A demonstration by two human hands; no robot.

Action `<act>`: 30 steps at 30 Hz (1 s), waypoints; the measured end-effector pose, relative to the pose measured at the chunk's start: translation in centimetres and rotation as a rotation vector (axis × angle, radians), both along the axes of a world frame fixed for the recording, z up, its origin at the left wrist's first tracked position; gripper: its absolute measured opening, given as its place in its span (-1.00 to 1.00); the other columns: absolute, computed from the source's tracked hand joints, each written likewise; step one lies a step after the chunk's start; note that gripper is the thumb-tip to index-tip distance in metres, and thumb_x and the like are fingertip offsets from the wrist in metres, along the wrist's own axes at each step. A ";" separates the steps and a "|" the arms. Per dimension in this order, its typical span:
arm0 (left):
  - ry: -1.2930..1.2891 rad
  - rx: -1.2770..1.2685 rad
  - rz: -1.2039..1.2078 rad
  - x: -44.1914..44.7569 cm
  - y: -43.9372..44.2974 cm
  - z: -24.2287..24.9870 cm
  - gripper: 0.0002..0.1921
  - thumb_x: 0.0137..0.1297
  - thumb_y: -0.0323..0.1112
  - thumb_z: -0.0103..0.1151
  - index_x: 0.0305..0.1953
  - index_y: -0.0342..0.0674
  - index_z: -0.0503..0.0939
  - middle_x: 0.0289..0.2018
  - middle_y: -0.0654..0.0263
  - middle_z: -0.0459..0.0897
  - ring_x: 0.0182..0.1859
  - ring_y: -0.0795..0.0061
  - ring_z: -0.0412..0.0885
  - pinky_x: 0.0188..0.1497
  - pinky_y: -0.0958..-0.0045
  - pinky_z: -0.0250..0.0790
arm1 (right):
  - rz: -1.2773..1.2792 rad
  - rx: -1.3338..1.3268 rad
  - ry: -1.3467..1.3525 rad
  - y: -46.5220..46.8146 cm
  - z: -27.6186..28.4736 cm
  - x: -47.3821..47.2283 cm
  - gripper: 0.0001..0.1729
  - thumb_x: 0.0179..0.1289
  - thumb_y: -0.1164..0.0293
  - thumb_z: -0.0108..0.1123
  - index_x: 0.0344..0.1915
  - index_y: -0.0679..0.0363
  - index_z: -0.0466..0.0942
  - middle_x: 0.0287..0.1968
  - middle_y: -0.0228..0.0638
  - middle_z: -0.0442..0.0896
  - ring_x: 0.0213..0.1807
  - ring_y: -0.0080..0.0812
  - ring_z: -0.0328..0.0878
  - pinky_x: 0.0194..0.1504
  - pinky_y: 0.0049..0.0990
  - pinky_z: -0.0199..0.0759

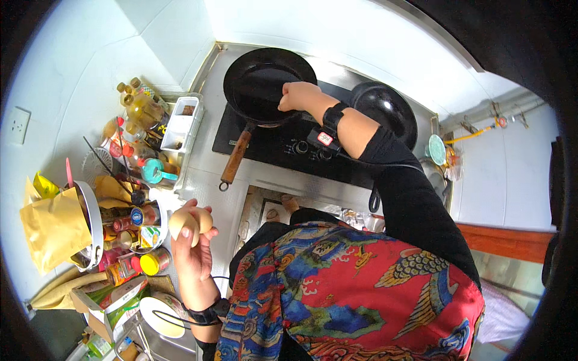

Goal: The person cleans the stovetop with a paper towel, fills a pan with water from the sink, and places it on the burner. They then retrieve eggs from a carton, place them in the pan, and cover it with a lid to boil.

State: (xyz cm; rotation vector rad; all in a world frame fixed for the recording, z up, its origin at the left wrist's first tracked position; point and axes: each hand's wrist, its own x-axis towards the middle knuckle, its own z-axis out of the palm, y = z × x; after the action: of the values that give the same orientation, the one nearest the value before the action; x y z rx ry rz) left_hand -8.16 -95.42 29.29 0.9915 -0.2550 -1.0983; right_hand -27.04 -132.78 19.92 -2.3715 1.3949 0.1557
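Observation:
My left hand (192, 259) is raised over the counter on the left, palm up. Its fingers and thumb wrap around a few brown eggs (183, 224). Over the right side of a black frying pan (259, 83) hovers my right hand (301, 95), fingers curled in. Whether something is inside those fingers cannot be seen. The pan sits on the left burner of a black glass gas stove (275, 144). Its wooden handle (238, 151) points toward me. No food shows in the visible part of the pan.
A black wok (390, 110) occupies the right burner, partly behind my right forearm. Sauce bottles (144, 110) and a two-part white seasoning box (183, 122) line the left wall. Nearer are a basket (97, 225) of jars, a yellow-lidded jar (151, 264) and a white bowl (160, 318).

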 end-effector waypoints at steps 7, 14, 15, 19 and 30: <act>0.000 -0.002 0.010 0.0 -0.9 -1.7 -0.35 0.14 -0.17 0.25 0.16 -0.38 0.25 0.14 -0.01 0.33 0.08 0.06 0.49 -0.24 0.31 0.65 | 0.220 0.366 0.303 -3.9 -2.3 2.7 -0.46 0.06 0.06 0.21 -0.84 0.17 0.32 -0.75 -0.32 0.36 -0.70 -0.27 0.30 -0.55 -0.19 0.18; 0.048 0.026 0.067 0.0 -1.2 -1.9 -0.31 0.08 -0.17 0.31 0.12 -0.50 0.26 0.08 -0.01 0.34 0.06 0.18 0.51 -0.22 0.35 0.63 | 0.211 0.368 0.369 -3.0 -3.6 2.9 -0.44 0.14 0.01 0.15 -0.79 0.18 0.39 -0.71 -0.29 0.40 -0.64 -0.25 0.35 -0.50 -0.20 0.22; 0.053 0.030 0.051 -0.1 -1.4 -1.8 -0.30 0.07 -0.17 0.31 0.12 -0.50 0.26 0.07 -0.01 0.36 0.05 0.18 0.51 -0.22 0.35 0.63 | 0.205 0.363 0.378 -2.9 -3.4 3.0 -0.44 0.14 -0.01 0.15 -0.78 0.19 0.42 -0.70 -0.28 0.42 -0.62 -0.25 0.37 -0.49 -0.20 0.24; 0.048 0.042 -0.015 -0.8 -2.2 -1.5 -0.28 0.08 -0.18 0.30 0.14 -0.53 0.23 0.00 0.01 0.44 0.02 0.22 0.53 -0.19 0.35 0.62 | 0.271 0.377 0.407 -3.0 -2.3 3.3 -0.40 0.14 -0.10 0.14 -0.68 0.23 0.55 -0.61 -0.23 0.52 -0.52 -0.21 0.48 -0.41 -0.23 0.33; 0.036 0.040 -0.089 -1.3 -2.8 -1.5 -0.30 0.09 -0.17 0.29 0.14 -0.53 0.25 0.06 0.00 0.38 0.06 0.21 0.51 -0.19 0.35 0.62 | 0.322 0.277 0.375 -4.0 -5.7 2.8 -0.38 0.09 -0.15 0.13 -0.45 0.27 0.63 -0.50 -0.12 0.58 -0.39 -0.09 0.52 -0.27 -0.23 0.39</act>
State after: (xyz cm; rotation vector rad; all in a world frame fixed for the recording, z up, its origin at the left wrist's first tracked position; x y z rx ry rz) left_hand -9.42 -98.24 27.74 1.0027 -0.2503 -1.2056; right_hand -24.27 -136.75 14.26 -2.3873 1.0369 0.8607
